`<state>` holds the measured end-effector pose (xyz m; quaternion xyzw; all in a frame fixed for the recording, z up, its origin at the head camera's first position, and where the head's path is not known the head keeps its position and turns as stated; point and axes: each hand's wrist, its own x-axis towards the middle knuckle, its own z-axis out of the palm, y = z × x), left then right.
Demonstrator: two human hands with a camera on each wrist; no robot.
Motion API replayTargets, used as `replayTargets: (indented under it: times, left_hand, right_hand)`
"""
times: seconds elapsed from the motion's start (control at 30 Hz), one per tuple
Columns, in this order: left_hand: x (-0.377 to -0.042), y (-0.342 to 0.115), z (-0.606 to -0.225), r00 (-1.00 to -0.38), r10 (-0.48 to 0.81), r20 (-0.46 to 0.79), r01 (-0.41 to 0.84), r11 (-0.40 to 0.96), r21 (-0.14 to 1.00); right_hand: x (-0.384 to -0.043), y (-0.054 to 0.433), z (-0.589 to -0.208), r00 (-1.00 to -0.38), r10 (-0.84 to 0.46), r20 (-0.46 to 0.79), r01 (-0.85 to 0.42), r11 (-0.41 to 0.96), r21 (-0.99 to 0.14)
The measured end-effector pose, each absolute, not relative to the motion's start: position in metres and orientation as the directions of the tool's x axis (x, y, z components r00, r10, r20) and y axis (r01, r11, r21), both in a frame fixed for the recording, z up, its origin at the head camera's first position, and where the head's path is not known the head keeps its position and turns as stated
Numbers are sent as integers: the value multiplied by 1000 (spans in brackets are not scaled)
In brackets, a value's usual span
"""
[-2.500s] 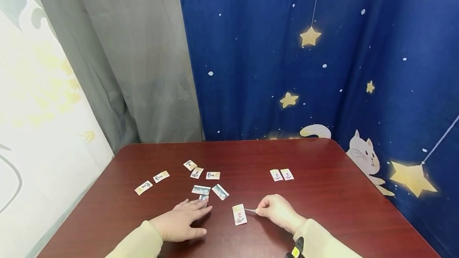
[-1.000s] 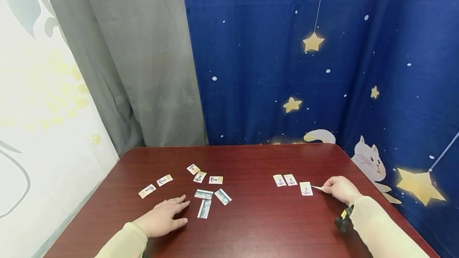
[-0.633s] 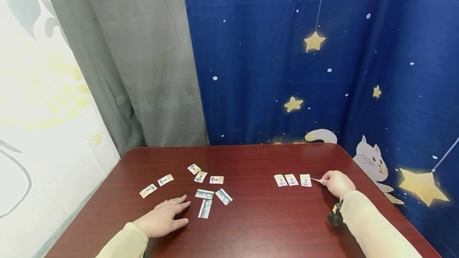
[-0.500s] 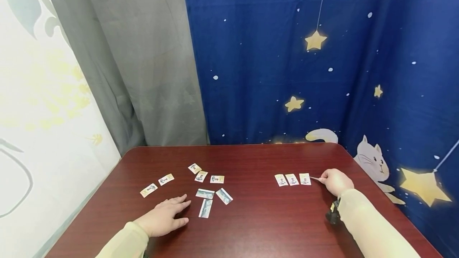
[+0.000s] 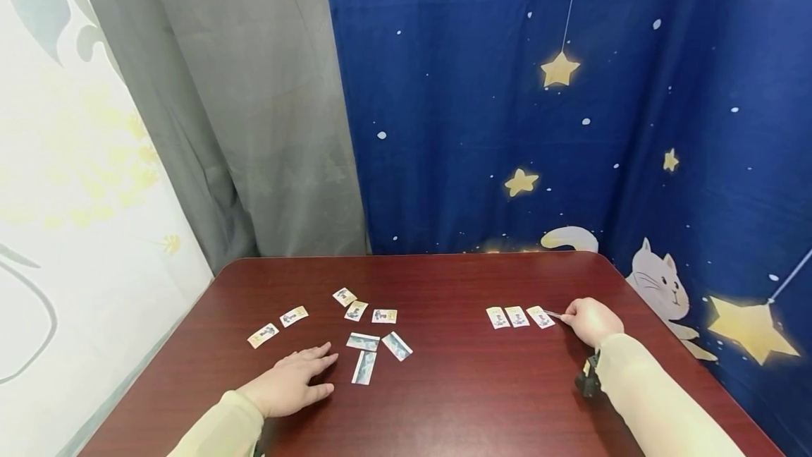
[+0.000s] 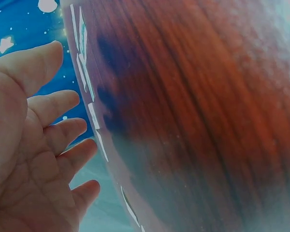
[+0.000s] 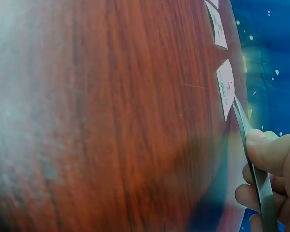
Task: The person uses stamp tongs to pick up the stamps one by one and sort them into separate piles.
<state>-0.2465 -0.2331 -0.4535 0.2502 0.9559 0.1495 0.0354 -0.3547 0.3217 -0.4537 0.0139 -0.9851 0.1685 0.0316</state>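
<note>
In the head view's lower right, the person's right hand (image 5: 593, 321) grasps metal tweezers (image 7: 265, 203) whose tips meet the rightmost card (image 5: 540, 317) of three, while the released left hand (image 5: 288, 381) spreads its fingers at lower left, near bluish cards (image 5: 364, 368).

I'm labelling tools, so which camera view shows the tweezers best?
The right wrist view: the tweezers appear large there, held in the right hand. The head view shows only a thin sliver; the left wrist view shows none.
</note>
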Motion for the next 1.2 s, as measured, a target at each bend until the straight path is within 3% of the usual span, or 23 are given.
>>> replayTargets:
  times: [0.77, 1.2]
  left_hand:
    - [-247, -237, -455, -883, 469, 0, 445, 837, 318]
    - [-251, -242, -454, -897, 441, -23, 410, 850, 332]
  right_hand:
    - [-341, 325, -443, -1000, 30, 0, 28, 945, -326]
    - [-340, 320, -446, -999, 36, 36, 21, 938, -347]
